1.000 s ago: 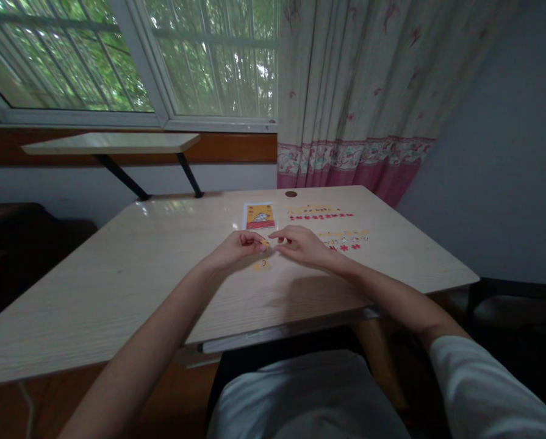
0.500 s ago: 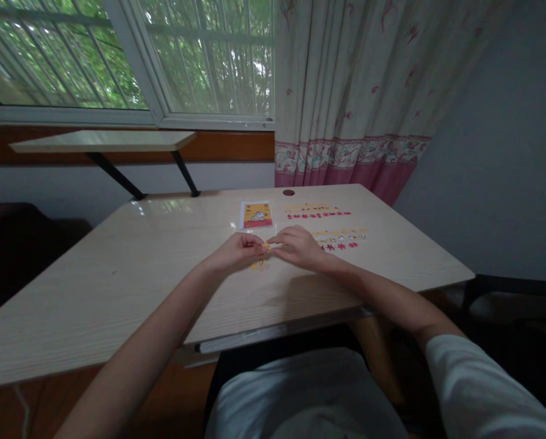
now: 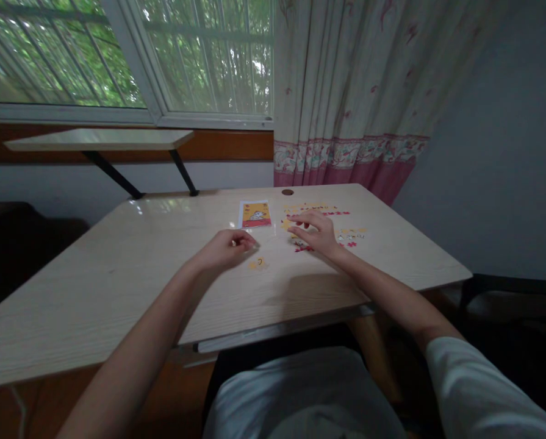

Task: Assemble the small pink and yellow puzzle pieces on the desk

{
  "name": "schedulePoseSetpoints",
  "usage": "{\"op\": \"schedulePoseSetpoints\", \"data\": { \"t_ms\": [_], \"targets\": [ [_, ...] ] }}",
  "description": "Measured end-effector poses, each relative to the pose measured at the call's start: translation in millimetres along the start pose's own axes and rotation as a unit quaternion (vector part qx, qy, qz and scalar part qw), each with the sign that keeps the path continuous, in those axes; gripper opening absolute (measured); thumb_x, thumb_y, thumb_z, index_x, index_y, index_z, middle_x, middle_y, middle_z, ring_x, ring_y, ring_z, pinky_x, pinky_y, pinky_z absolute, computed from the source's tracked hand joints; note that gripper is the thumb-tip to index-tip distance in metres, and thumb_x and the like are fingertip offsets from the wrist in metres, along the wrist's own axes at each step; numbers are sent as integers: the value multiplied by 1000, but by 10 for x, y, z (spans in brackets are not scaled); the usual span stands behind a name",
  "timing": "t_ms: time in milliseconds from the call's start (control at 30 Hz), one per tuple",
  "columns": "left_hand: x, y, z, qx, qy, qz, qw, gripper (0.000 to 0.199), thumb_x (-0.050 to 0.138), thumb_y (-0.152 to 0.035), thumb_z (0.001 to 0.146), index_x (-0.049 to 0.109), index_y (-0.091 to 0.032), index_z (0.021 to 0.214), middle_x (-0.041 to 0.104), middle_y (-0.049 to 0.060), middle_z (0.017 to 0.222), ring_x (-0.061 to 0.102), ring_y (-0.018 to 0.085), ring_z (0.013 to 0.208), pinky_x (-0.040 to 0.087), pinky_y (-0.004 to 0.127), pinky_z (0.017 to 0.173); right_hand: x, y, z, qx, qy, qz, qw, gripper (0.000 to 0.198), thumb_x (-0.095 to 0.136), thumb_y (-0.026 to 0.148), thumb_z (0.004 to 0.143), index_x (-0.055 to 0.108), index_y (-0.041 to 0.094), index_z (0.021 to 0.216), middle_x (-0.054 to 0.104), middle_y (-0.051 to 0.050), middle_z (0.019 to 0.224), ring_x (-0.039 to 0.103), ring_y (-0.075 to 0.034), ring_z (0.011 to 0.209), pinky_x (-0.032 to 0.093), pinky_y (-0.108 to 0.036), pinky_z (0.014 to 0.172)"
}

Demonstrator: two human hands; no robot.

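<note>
My left hand point(image 3: 230, 249) is just above the desk, left of a small cluster of yellow puzzle pieces point(image 3: 258, 263). Its fingers are curled together at the tips, and whatever they may hold is hidden. Farther right, my right hand point(image 3: 317, 231) is over the spread-out pieces, thumb and index finger apart. A yellow puzzle piece point(image 3: 286, 224) shows right at those fingertips. Red puzzle pieces point(image 3: 300, 247) lie below the right hand, partly covered by it. The picture card point(image 3: 256, 215), yellow and red with a white figure, lies flat beyond my hands.
Rows of yellow and red puzzle pieces point(image 3: 341, 213) lie on the desk point(image 3: 140, 274) behind and right of my right hand. A round cable hole point(image 3: 287, 192) is near the far edge. A raised shelf point(image 3: 103, 140) on black legs stands at the back left.
My hands were together over a yellow piece and have moved apart. The right hand went right to the spread pieces and its fingers parted; the left drew slightly left.
</note>
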State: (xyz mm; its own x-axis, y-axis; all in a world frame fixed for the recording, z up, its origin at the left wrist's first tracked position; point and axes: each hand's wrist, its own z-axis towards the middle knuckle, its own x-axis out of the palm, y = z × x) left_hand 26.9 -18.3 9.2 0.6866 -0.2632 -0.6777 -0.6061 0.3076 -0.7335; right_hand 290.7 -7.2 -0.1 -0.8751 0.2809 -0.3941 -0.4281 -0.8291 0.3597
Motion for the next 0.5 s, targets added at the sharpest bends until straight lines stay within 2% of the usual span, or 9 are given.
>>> {"op": "schedulePoseSetpoints", "data": {
  "t_ms": [133,333,500],
  "targets": [
    [23,35,-7,-4,20,17,1000,32,56,-38,74,69,-13,87,64,4,71,50,13,61,38,25,58,-29,-61,30,27,20,-11,999,20,67,42,81,73,26,93,70,-2,83,57,-13,68,47,-30,68],
    [0,70,-8,19,45,49,998,30,53,-35,75,69,-13,88,66,5,76,53,14,65,40,26,62,-19,-287,30,95,128,-32,987,15,70,28,79,73,22,93,72,-5,90,61,-16,82,47,-30,73],
    [-16,38,-23,20,55,57,997,30,53,-34,74,69,-12,87,67,6,77,54,15,67,41,26,63,-30,-417,16,119,166,-79,976,15,70,24,75,73,20,90,72,-6,91,62,-17,81,47,-33,78]
  ]
}}
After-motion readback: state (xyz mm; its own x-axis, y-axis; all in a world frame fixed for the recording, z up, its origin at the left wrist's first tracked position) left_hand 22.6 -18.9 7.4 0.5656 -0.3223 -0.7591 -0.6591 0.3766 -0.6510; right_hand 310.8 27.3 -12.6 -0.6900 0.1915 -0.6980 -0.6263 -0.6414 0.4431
